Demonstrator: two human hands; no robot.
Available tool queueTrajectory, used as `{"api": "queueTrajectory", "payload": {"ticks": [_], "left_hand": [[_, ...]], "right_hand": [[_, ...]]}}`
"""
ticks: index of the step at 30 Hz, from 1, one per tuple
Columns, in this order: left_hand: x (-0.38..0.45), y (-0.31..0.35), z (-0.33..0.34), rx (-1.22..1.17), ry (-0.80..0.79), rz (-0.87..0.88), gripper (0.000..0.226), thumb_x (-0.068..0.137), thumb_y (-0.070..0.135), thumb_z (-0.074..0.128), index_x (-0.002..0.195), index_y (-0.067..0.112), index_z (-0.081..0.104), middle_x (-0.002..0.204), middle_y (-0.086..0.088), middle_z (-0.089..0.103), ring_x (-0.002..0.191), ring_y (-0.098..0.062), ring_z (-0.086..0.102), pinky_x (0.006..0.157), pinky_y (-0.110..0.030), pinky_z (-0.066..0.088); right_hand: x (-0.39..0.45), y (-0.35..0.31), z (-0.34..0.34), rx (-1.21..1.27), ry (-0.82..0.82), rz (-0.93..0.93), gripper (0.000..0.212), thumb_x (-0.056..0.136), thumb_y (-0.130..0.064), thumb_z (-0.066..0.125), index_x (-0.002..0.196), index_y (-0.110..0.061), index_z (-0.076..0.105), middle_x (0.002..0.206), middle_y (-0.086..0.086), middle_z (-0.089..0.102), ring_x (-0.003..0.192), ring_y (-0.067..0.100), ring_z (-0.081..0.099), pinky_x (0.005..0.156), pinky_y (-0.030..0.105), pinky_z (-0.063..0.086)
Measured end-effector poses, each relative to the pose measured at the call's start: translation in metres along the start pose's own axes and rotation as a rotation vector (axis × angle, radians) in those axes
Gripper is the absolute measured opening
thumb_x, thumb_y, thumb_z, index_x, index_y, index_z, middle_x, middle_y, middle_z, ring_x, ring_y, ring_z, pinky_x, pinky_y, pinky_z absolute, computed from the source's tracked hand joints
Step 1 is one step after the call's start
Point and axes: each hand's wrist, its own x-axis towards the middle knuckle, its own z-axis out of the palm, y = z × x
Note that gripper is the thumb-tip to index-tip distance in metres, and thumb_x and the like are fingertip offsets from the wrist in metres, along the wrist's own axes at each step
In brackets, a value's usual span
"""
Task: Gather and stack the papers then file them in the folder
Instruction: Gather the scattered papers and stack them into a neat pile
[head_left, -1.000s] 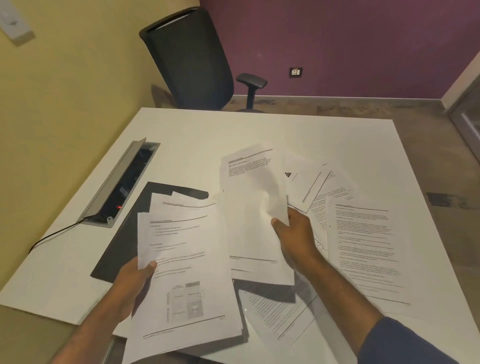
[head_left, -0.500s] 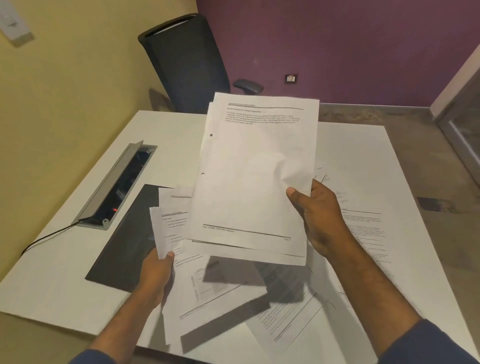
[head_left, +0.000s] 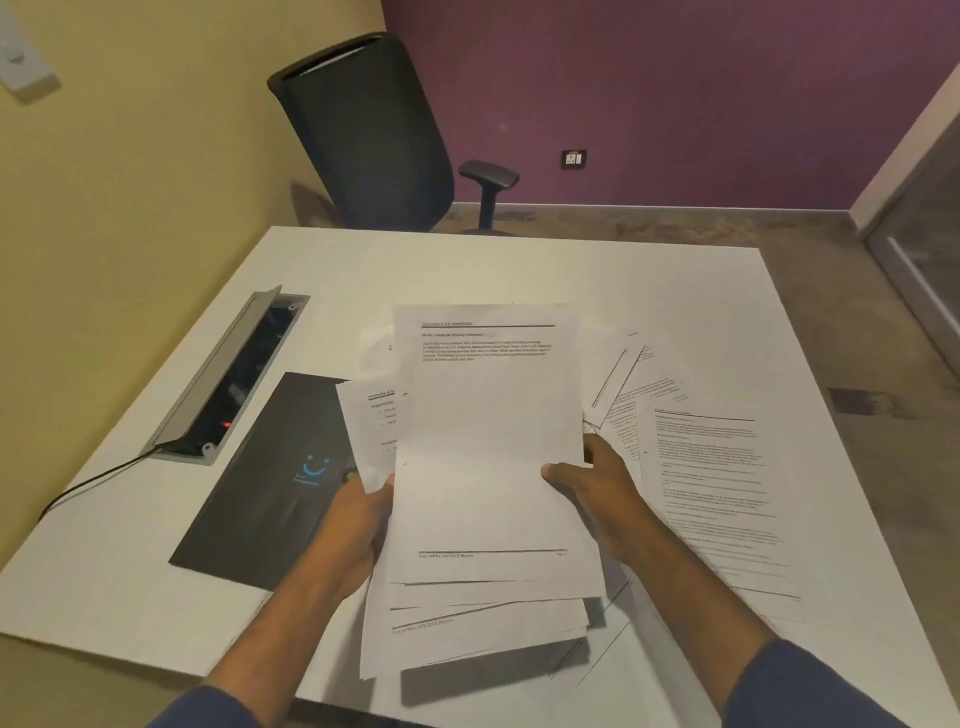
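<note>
A loose stack of white printed papers (head_left: 488, 467) hangs above the near middle of the table, its sheets fanned and uneven at the bottom. My left hand (head_left: 358, 525) grips the stack's left edge. My right hand (head_left: 597, 483) grips its right edge, thumb on top. Several more printed papers (head_left: 711, 499) lie spread on the table to the right of my right hand. The black folder (head_left: 275, 478), closed and marked with a blue smile logo, lies flat to the left of my left hand.
The white table (head_left: 519, 270) holds an open grey cable box (head_left: 228, 379) at the left, with a black cable running off the edge. A black office chair (head_left: 363, 135) stands behind the table's far edge.
My right hand has brought its sheets down onto the sheets in my left hand, forming one stack held by both hands. The folder's logo has come into sight.
</note>
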Motion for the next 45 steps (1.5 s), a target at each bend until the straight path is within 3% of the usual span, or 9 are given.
{"api": "queueTrajectory", "payload": {"ticks": [5, 10, 14, 19, 23, 29, 35, 41, 45], "left_hand": [[0.001, 0.015, 0.020, 0.061, -0.062, -0.018, 0.023, 0.097, 0.025, 0.059, 0.115, 0.028, 0.073, 0.116, -0.005, 0.076, 0.103, -0.024, 0.074, 0.071, -0.032, 0.061], [0.006, 0.027, 0.027, -0.024, -0.108, 0.010, 0.055, 0.095, 0.058, 0.044, 0.139, 0.027, 0.055, 0.132, 0.002, 0.068, 0.120, -0.019, 0.065, 0.100, -0.041, 0.049], [0.010, 0.033, 0.036, 0.152, -0.055, 0.216, 0.042, 0.079, 0.025, 0.078, 0.120, 0.019, 0.068, 0.112, 0.000, 0.077, 0.109, -0.025, 0.071, 0.084, -0.030, 0.057], [0.008, 0.040, 0.033, 0.169, 0.013, 0.448, 0.037, 0.079, 0.002, 0.081, 0.098, 0.034, 0.075, 0.100, 0.008, 0.079, 0.092, -0.009, 0.074, 0.073, -0.018, 0.058], [0.004, 0.040, 0.028, 0.206, -0.048, 0.417, 0.046, 0.074, -0.006, 0.082, 0.107, 0.023, 0.070, 0.101, 0.004, 0.078, 0.094, -0.013, 0.074, 0.072, -0.017, 0.057], [0.011, 0.025, 0.037, 0.183, -0.088, 0.377, 0.026, 0.080, -0.001, 0.078, 0.100, 0.015, 0.078, 0.099, -0.003, 0.080, 0.091, -0.018, 0.076, 0.074, -0.021, 0.057], [0.017, -0.004, 0.059, 0.189, 0.043, 0.367, 0.026, 0.082, 0.007, 0.080, 0.105, 0.018, 0.074, 0.098, 0.004, 0.080, 0.093, -0.012, 0.075, 0.075, -0.020, 0.057], [0.011, -0.010, 0.058, 0.080, 0.044, 0.407, 0.029, 0.075, 0.010, 0.085, 0.098, 0.004, 0.067, 0.065, 0.003, 0.068, 0.071, -0.004, 0.074, 0.061, -0.011, 0.053], [0.008, -0.033, 0.058, 0.163, 0.081, 0.239, 0.021, 0.083, 0.019, 0.080, 0.101, 0.024, 0.072, 0.096, 0.003, 0.078, 0.097, -0.019, 0.072, 0.069, -0.019, 0.057]], "right_hand": [[0.005, -0.007, -0.010, 0.098, -0.076, 0.059, 0.041, 0.079, 0.013, 0.066, 0.113, -0.009, 0.066, 0.110, 0.012, 0.074, 0.093, 0.021, 0.072, 0.076, 0.026, 0.058], [0.007, -0.012, -0.012, -0.016, -0.094, -0.016, 0.044, 0.077, 0.022, 0.060, 0.096, -0.016, 0.072, 0.086, -0.001, 0.074, 0.076, 0.008, 0.070, 0.066, 0.019, 0.058], [0.005, -0.024, -0.010, -0.213, -0.006, -0.197, 0.031, 0.073, 0.009, 0.069, 0.090, -0.017, 0.069, 0.083, 0.002, 0.073, 0.073, 0.014, 0.070, 0.066, 0.025, 0.058], [0.000, -0.035, -0.013, -0.224, 0.018, -0.309, 0.023, 0.074, -0.009, 0.080, 0.084, -0.026, 0.068, 0.074, -0.013, 0.075, 0.069, 0.007, 0.071, 0.059, 0.013, 0.055], [-0.011, -0.039, -0.019, -0.271, -0.138, -0.360, 0.059, 0.079, -0.011, 0.078, 0.084, -0.068, 0.062, 0.078, -0.038, 0.068, 0.074, -0.016, 0.065, 0.059, 0.004, 0.049], [-0.010, -0.022, -0.036, -0.209, -0.133, -0.379, 0.044, 0.075, -0.002, 0.080, 0.092, -0.042, 0.076, 0.092, -0.013, 0.078, 0.087, 0.007, 0.074, 0.066, 0.015, 0.055], [-0.005, -0.006, -0.035, -0.252, -0.007, -0.379, 0.030, 0.082, 0.000, 0.074, 0.087, -0.029, 0.074, 0.078, -0.010, 0.076, 0.079, 0.005, 0.072, 0.070, 0.025, 0.056], [-0.009, -0.002, -0.035, -0.187, -0.007, -0.435, 0.027, 0.080, -0.002, 0.076, 0.085, -0.028, 0.077, 0.083, -0.009, 0.077, 0.081, 0.006, 0.073, 0.070, 0.019, 0.057], [-0.007, 0.026, -0.039, -0.292, 0.007, -0.301, 0.030, 0.083, 0.000, 0.073, 0.090, -0.029, 0.070, 0.085, -0.010, 0.076, 0.092, 0.014, 0.072, 0.076, 0.020, 0.057]]}}
